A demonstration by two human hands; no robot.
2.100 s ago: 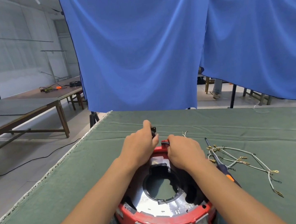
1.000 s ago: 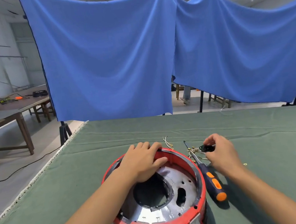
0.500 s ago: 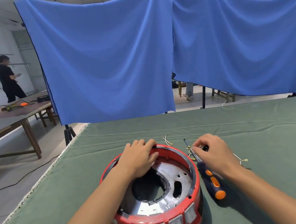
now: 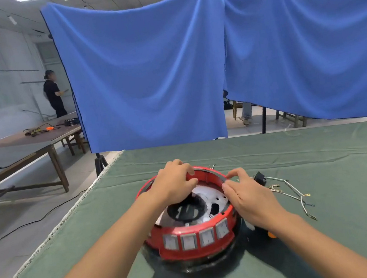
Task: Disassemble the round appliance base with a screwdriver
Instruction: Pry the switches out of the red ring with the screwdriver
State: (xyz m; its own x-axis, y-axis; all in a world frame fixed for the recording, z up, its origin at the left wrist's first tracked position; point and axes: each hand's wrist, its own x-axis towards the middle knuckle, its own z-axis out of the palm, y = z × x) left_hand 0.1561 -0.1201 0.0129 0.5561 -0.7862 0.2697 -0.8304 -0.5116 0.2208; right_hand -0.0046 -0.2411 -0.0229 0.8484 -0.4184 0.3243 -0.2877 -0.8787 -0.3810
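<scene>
round appliance base [image 4: 192,238] sits on the green cloth [image 4: 321,167] right in front. left hand [image 4: 174,184] curls over the far rim, right hand [image 4: 248,194] fingers pinch the right rim. screwdriver [image 4: 271,234] mostly hidden under right wrist, could get knocked imo, or loose wires [image 4: 296,190] snag.

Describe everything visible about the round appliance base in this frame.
The round appliance base sits on the green cloth: a red plastic-looking ring over a dark underside, four pale rocker switches facing the camera, and a shiny metal plate inside with a large central hole. The left hand grips its far rim; the right hand touches its right rim.
</scene>
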